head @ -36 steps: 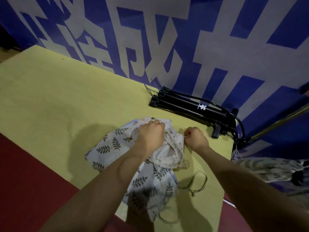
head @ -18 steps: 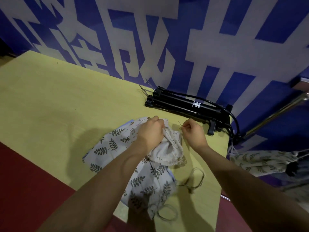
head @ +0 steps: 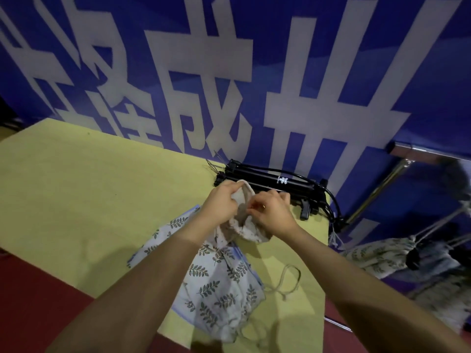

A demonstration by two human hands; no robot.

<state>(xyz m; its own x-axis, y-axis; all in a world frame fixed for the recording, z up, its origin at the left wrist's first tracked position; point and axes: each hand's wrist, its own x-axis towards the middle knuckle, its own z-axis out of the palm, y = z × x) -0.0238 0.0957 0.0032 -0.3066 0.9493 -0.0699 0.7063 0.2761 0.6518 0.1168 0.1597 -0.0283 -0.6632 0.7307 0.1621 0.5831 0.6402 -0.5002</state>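
Gripping the raised mouth of the leaf-print bag [head: 219, 284] with the left hand [head: 220, 202], fingers clenched on the cloth; pinching the facing rim with the right hand [head: 271, 214]. Stretched lengthwise across the yellow table [head: 89, 200], bottom toward the near edge, mouth pointing at the black tripod [head: 280, 180].

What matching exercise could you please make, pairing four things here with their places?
Things:
1. white leaf-printed cloth drawstring bag
2. folded black metal tripod
3. loose beige cord loop
4. left hand

Places:
A. beside the blue banner
B. gripping the bag's mouth
C. just right of the bag's lower half
D. spread across the yellow table

Pairs: 1-D, 2-A, 3-C, 4-B.
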